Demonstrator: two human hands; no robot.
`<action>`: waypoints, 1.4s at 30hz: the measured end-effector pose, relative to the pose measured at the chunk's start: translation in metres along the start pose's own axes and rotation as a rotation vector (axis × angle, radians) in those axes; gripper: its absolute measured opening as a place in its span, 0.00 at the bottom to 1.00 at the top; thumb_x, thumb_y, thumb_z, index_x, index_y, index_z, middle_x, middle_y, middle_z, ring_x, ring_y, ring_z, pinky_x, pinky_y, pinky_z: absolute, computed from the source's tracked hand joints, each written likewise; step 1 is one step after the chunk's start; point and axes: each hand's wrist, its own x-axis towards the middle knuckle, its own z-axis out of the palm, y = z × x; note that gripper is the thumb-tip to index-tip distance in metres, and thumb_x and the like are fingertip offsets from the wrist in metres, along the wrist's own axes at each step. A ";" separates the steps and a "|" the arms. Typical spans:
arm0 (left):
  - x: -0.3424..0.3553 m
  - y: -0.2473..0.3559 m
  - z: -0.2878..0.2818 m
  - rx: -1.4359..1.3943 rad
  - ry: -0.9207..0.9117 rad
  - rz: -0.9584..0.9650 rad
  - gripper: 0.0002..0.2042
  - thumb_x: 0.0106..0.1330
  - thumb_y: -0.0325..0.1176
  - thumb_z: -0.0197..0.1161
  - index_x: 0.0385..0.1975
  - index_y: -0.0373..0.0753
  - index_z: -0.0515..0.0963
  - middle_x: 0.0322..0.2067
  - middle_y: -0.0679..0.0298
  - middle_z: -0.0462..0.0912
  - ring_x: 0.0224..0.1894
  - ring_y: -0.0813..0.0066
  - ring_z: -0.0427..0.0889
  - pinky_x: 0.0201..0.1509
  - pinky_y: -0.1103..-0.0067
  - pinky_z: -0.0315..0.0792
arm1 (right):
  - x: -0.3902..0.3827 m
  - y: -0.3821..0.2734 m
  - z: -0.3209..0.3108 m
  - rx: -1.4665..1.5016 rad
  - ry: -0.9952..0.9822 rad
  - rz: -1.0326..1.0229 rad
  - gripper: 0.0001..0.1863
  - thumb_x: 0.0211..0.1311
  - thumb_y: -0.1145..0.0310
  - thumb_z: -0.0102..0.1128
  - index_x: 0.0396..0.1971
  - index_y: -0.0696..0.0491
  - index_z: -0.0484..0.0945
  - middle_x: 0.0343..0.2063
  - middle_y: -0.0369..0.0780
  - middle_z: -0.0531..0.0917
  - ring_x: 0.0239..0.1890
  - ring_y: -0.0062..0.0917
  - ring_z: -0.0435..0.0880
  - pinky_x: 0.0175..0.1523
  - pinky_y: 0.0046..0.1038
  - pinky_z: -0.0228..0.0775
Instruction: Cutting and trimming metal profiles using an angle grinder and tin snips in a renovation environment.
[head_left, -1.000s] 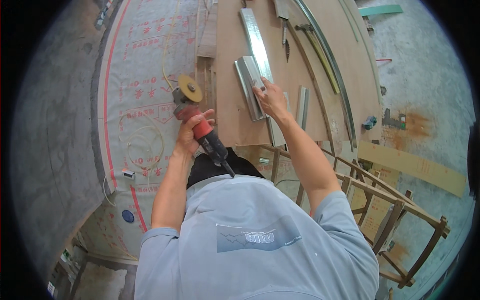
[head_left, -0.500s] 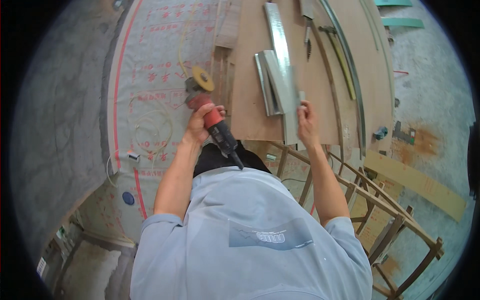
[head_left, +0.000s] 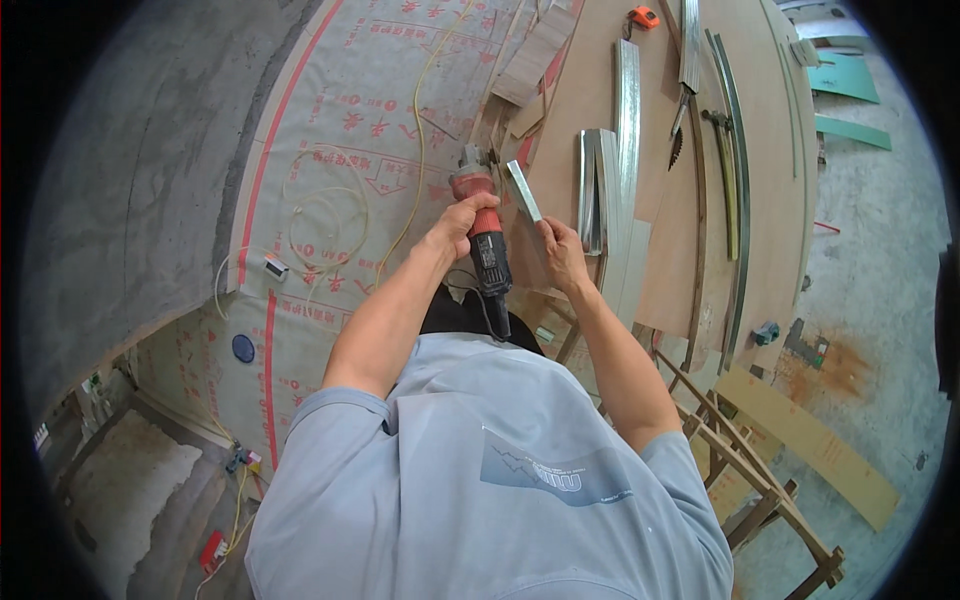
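My left hand point(head_left: 467, 220) is wrapped round the red collar of a red and black angle grinder point(head_left: 491, 262), whose cord end points back at my body. The grinder's disc is seen nearly edge-on at the far end, close to the tip of a short shiny metal channel piece point(head_left: 523, 190); whether they touch I cannot tell. My right hand point(head_left: 565, 255) pinches the near end of that piece, holding it up off the board. Just right of it, several short metal channels point(head_left: 597, 185) lie stacked on the wooden board point(head_left: 665, 250), beside a longer metal channel point(head_left: 628, 110).
A hammer point(head_left: 728, 180), long curved metal strips and an orange tape measure point(head_left: 643, 17) lie on the board. Yellow cord point(head_left: 419, 140) loops over the printed floor sheet point(head_left: 330, 120) to the left. A wooden sawhorse point(head_left: 765, 480) stands at the near right.
My right hand has moved left, bringing the metal piece to the grinder's head. The grinder has turned more upright, its yellow disc going from face-on to edge-on. The whole view has shifted.
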 end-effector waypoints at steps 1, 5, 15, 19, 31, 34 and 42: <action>-0.002 0.000 0.003 -0.006 -0.003 0.002 0.14 0.59 0.36 0.72 0.40 0.38 0.77 0.32 0.57 0.85 0.31 0.66 0.85 0.37 0.68 0.82 | 0.000 0.001 0.000 -0.006 -0.002 -0.003 0.15 0.75 0.62 0.55 0.42 0.59 0.81 0.21 0.38 0.72 0.25 0.21 0.68 0.32 0.27 0.64; -0.021 0.006 0.016 0.076 0.021 0.020 0.13 0.60 0.37 0.72 0.39 0.38 0.78 0.32 0.58 0.85 0.31 0.68 0.85 0.36 0.69 0.82 | 0.000 -0.001 -0.001 0.020 -0.001 -0.039 0.14 0.75 0.62 0.55 0.41 0.60 0.81 0.21 0.36 0.71 0.26 0.19 0.67 0.32 0.26 0.62; -0.068 0.024 0.058 0.151 0.017 0.159 0.10 0.59 0.32 0.72 0.35 0.35 0.81 0.26 0.62 0.83 0.26 0.72 0.83 0.31 0.74 0.80 | 0.000 0.000 -0.005 0.030 -0.009 -0.011 0.15 0.76 0.62 0.54 0.39 0.61 0.80 0.20 0.32 0.67 0.26 0.15 0.63 0.30 0.24 0.57; -0.037 0.005 0.044 0.048 -0.049 0.233 0.11 0.59 0.32 0.72 0.38 0.36 0.80 0.32 0.60 0.85 0.31 0.70 0.85 0.37 0.72 0.82 | 0.003 0.001 -0.004 0.081 -0.039 -0.002 0.15 0.76 0.62 0.54 0.37 0.61 0.79 0.21 0.30 0.68 0.26 0.15 0.63 0.30 0.24 0.57; -0.024 -0.006 0.056 -0.095 0.067 0.376 0.12 0.56 0.27 0.72 0.39 0.37 0.79 0.34 0.64 0.84 0.33 0.71 0.84 0.41 0.72 0.81 | 0.002 0.003 -0.004 0.120 -0.054 0.026 0.16 0.77 0.62 0.54 0.36 0.61 0.79 0.22 0.31 0.71 0.27 0.16 0.65 0.33 0.23 0.60; -0.024 -0.006 0.056 -0.095 0.084 0.383 0.12 0.56 0.27 0.72 0.39 0.38 0.79 0.33 0.64 0.83 0.34 0.71 0.84 0.40 0.72 0.81 | 0.001 0.001 -0.004 0.119 -0.052 0.014 0.17 0.76 0.61 0.54 0.36 0.61 0.80 0.22 0.31 0.73 0.28 0.16 0.66 0.34 0.23 0.61; -0.019 -0.008 0.054 -0.101 0.093 0.403 0.12 0.56 0.26 0.73 0.39 0.39 0.79 0.33 0.66 0.82 0.33 0.74 0.82 0.38 0.73 0.79 | 0.001 -0.004 -0.007 0.079 -0.080 -0.006 0.17 0.77 0.61 0.54 0.36 0.62 0.80 0.23 0.32 0.74 0.29 0.16 0.68 0.35 0.23 0.63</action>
